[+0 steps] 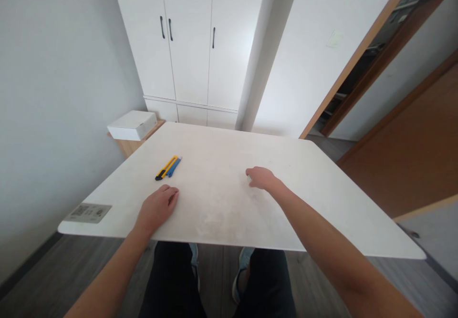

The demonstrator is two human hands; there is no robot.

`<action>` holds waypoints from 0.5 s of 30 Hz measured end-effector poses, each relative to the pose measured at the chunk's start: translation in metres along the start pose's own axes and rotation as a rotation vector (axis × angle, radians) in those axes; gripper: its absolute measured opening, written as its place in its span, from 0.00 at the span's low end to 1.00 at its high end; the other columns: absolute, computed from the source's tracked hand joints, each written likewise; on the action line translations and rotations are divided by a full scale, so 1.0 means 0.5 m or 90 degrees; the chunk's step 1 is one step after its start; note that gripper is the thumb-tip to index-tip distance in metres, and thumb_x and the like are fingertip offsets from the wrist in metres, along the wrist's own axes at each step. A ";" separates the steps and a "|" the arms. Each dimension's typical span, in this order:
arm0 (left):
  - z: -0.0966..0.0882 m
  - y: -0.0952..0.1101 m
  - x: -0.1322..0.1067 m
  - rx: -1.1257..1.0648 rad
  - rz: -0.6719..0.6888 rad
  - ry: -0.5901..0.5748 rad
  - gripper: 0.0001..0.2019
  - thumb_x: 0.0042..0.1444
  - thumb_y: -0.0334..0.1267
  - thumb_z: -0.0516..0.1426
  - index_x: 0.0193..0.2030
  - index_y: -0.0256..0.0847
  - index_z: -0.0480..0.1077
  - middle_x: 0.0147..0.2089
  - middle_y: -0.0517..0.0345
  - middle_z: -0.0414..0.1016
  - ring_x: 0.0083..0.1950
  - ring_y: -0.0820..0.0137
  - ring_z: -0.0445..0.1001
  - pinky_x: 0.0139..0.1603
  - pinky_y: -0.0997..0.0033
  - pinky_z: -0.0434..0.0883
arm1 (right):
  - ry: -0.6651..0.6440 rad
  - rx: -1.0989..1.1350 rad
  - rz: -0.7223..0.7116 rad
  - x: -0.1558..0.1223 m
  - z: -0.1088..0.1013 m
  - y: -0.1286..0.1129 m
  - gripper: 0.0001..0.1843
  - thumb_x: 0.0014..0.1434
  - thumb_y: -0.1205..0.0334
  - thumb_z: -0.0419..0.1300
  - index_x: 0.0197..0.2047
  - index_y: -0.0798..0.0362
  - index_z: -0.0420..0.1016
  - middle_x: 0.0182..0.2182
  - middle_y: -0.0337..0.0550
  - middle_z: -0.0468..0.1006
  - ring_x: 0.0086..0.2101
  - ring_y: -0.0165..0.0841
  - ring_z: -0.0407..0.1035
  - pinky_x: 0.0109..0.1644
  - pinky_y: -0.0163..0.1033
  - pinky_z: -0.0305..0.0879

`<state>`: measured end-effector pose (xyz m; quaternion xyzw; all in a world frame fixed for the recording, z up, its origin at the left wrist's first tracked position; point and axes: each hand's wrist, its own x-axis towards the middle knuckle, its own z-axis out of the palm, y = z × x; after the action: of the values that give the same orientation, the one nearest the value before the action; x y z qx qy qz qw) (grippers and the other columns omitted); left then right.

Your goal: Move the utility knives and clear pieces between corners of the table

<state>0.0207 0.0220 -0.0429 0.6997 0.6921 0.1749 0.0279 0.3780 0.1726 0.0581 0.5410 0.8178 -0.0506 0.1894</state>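
White worktop (222, 203) nearly bare. Left hand (159, 207) lay flat, fingers loose, holding nothing. Right hand (260, 177) curled over tiny pale item, grip unclear. Two cutters (168, 167) far left of it; blade could nick careless fingers.

Nothing legible is showing anywhere in the view. A grey label (88, 212) is lying flat near the front left corner of the white worktop (222, 203), carrying what looks like a square code and some lines of print, but all of it is appearing too small and blurred to read. The white box (132, 124) beyond the worktop's far left corner is showing only a faint dark mark on its side, equally unreadable.
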 end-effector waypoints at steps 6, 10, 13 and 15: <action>0.000 -0.004 -0.001 -0.008 -0.007 0.010 0.23 0.69 0.49 0.42 0.46 0.45 0.76 0.48 0.53 0.78 0.49 0.63 0.77 0.50 0.65 0.72 | -0.023 0.017 -0.013 -0.006 0.030 0.005 0.32 0.58 0.61 0.68 0.65 0.48 0.69 0.57 0.55 0.76 0.54 0.48 0.74 0.46 0.43 0.70; 0.000 -0.008 -0.001 -0.022 0.001 0.015 0.23 0.69 0.50 0.43 0.45 0.44 0.76 0.47 0.53 0.78 0.48 0.64 0.77 0.49 0.66 0.71 | 0.017 0.016 -0.028 -0.008 0.033 0.020 0.28 0.59 0.62 0.67 0.63 0.49 0.71 0.57 0.54 0.76 0.53 0.47 0.75 0.46 0.41 0.69; 0.002 -0.012 -0.001 -0.040 0.009 0.027 0.23 0.69 0.51 0.43 0.44 0.43 0.77 0.46 0.53 0.78 0.47 0.63 0.77 0.48 0.66 0.70 | 0.024 0.015 -0.030 -0.010 0.028 0.032 0.25 0.59 0.61 0.66 0.60 0.48 0.73 0.55 0.53 0.77 0.52 0.46 0.75 0.45 0.41 0.69; 0.003 -0.015 -0.002 -0.048 0.013 0.036 0.23 0.69 0.52 0.44 0.43 0.43 0.77 0.46 0.53 0.78 0.47 0.63 0.77 0.48 0.65 0.70 | 0.019 0.020 -0.025 -0.010 0.026 0.036 0.26 0.59 0.60 0.67 0.60 0.46 0.72 0.55 0.52 0.77 0.51 0.46 0.75 0.44 0.41 0.69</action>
<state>0.0141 0.0219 -0.0466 0.7002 0.6783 0.2205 0.0331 0.3996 0.1719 0.0504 0.5285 0.8301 -0.0589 0.1678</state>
